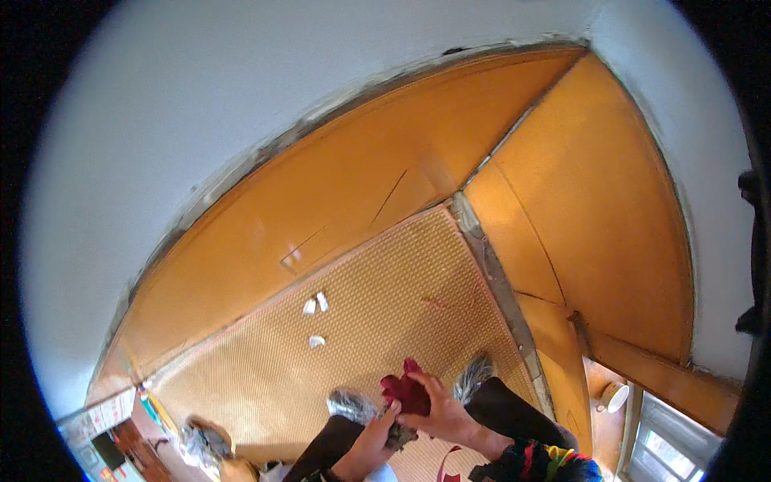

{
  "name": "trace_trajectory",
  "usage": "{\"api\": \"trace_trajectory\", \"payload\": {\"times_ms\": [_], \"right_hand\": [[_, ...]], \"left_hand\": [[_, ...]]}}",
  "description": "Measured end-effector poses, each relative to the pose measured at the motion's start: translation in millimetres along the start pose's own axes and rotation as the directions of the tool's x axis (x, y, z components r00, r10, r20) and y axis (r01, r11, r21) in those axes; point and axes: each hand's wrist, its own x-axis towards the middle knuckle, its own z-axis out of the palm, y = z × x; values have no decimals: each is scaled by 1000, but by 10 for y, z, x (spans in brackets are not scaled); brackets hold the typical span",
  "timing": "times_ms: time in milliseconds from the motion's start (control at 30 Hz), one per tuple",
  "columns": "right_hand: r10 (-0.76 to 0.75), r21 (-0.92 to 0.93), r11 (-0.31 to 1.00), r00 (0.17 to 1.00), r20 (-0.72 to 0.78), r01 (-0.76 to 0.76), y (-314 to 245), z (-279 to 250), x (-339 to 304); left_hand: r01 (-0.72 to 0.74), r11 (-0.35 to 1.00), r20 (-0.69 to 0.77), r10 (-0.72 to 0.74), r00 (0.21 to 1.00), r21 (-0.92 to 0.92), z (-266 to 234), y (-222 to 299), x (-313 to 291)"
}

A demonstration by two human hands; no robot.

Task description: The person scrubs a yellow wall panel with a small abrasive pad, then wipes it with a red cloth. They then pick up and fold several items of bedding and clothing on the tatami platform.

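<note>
A dark red, soft-looking piece with lobed edges (408, 392) is held up between my two hands, low in the picture; its exact kind is unclear. My right hand (443, 419) grips it from the right, with the fingers bent over its edge. From the lower left, my left hand (374, 439) pinches its lower part between thumb and fingers. Just under the hands is a rough, grey-brown bunch (399, 438), partly hidden. Below my right wrist hangs a narrow red ribbon (446, 464).
Both my feet, in clear plastic covers (350, 404), are on a woven mat (265, 377). Several small white pieces (317, 341) lie farther out. Orange wooden panels (361, 161) line the walls. A grey bag-like bundle (205, 440) is at left, a white cup (614, 397) at right.
</note>
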Motion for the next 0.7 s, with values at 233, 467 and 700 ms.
{"api": "trace_trajectory", "payload": {"times_ms": [233,467,700], "right_hand": [[204,373,918,968,-147,-137,449,292,-225],[224,475,859,974,-18,-189,392,449,-718],[120,246,945,931,345,-213,-186,235,-1065]], "left_hand": [[55,803,-67,-118,991,-594,16,-575,-12],[-280,713,-381,19,924,-643,229,-831,-493],[-196,835,-228,87,970,-514,860,-926,-1269]]}}
